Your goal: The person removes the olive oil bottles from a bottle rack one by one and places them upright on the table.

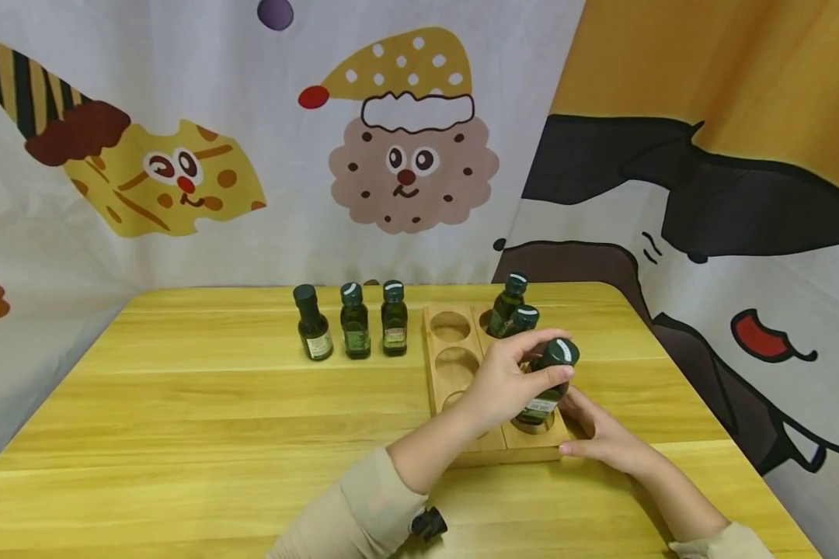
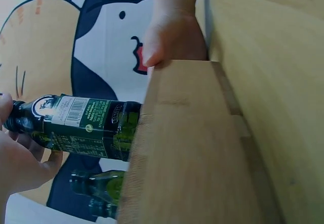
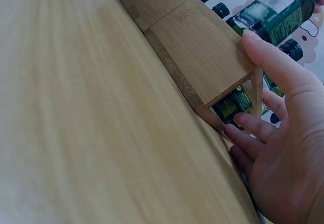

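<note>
My left hand grips a green glass bottle with a dark cap by its neck, thumb and fingers around it. The bottle tilts a little, its base at the near right round hole of a wooden bottle rack. In the left wrist view the lower end of that labelled bottle meets the rack's top edge. At the rack's near right corner, my right hand holds on, thumb on the front and fingers along the side. Two more green bottles stand in the rack's right column, partly hidden behind my left hand.
Left of the rack, three small dark bottles stand in a row on the wooden table; the leftmost bottle has a paler label and longer cap. A printed cartoon curtain hangs behind the table.
</note>
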Motion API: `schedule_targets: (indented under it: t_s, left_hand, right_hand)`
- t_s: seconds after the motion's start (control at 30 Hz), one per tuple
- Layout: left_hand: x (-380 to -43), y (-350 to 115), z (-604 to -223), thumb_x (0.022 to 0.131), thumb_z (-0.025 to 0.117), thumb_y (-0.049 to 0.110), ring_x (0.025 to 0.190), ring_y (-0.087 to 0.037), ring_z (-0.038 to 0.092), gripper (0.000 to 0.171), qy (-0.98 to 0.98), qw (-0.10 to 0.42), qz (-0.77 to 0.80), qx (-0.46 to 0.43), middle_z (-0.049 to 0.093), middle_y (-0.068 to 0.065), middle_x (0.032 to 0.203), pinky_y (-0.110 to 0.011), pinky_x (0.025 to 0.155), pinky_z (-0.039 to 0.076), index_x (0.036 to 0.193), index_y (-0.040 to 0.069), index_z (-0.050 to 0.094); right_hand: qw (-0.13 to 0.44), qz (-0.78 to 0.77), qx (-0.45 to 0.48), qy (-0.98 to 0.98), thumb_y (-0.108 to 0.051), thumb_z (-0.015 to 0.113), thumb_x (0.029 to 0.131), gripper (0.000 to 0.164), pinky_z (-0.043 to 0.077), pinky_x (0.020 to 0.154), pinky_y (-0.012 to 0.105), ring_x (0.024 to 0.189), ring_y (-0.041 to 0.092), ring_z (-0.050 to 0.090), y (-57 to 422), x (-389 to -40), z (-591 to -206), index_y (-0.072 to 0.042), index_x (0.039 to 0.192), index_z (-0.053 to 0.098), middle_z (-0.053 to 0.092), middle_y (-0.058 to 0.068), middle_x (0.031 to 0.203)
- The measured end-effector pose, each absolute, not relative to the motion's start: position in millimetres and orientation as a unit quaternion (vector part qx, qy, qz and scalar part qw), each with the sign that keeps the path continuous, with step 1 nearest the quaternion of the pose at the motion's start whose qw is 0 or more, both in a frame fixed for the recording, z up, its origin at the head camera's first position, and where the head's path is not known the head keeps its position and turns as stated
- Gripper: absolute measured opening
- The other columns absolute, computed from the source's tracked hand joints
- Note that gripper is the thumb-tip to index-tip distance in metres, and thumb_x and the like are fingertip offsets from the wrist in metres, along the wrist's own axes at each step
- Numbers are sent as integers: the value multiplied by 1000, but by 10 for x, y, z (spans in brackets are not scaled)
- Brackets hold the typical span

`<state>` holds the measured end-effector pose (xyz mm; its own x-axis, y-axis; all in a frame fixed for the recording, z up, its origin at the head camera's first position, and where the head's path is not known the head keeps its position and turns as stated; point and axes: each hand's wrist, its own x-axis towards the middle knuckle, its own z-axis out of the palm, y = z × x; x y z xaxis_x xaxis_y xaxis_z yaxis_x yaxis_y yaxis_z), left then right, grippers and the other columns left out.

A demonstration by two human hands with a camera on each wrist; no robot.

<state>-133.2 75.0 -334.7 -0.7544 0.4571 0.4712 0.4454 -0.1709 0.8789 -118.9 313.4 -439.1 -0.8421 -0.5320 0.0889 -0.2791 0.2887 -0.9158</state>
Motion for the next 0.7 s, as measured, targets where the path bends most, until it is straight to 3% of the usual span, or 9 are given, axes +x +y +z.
schedule_targets:
  t_s: [0.27, 0.47, 0.7]
  left_hand:
    - [-1337, 647, -3226, 90, 68, 10, 89, -6, 61, 37, 625, 2, 697, 352, 64, -10, 107, -26, 72, 55, 126, 7, 61]
    - [-1351, 561, -3153, 88, 70, 9, 86, -7, 62, 36, 647, -1, 689, 328, 66, -4, 102, -26, 73, 54, 123, 8, 63]
    - [-1372, 382, -3049, 87, 72, 10, 86, -11, 63, 36, 655, 7, 696, 293, 67, -2, 99, -29, 71, 55, 122, 11, 65]
  right_hand:
    - [118, -539, -270, 789, 2, 68, 83, 80, 26, 101, 13, 128, -1, 36, 3138, -1210, -4410, -1, 149, 22, 32, 32, 144]
    - [111, -532, -265, 797, 0, 69, 83, 81, 28, 101, 14, 127, -1, 37, 3132, -1203, -4403, -2, 150, 22, 29, 31, 146]
    - [102, -529, -282, 794, 3, 69, 83, 84, 27, 102, 14, 130, 3, 36, 3118, -1205, -4371, -10, 152, 24, 23, 24, 152]
